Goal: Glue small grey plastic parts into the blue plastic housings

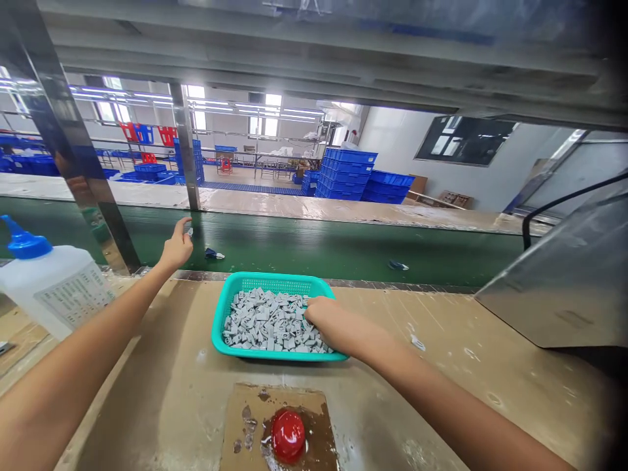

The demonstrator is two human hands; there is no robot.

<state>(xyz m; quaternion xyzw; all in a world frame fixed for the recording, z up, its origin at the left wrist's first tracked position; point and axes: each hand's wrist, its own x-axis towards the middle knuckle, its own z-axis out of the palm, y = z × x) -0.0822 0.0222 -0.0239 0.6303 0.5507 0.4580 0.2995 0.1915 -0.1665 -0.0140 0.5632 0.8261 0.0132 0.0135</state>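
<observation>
My left hand point(178, 247) is over the near edge of the green conveyor belt point(294, 245), its index finger bent forward. A small light-grey piece point(190, 232) shows between its thumb and fingers. My right hand point(324, 319) reaches over the right side of a turquoise plastic basket point(219, 320). Its curled fingers are among the small grey plastic parts point(267, 320) heaped in it; the fingertips are partly hidden. Two small dark-and-white pieces lie on the belt, one point(214, 254) just right of my left hand, another point(398, 265) farther right.
In front of the basket, a red dome point(288, 435) sits on a wet brown board point(233, 432). A white bottle with a blue nozzle point(61, 275) stands left, beside a metal post point(81, 144). A metal housing point(564, 288) is at right. Blue crates point(346, 173) are stacked beyond the belt.
</observation>
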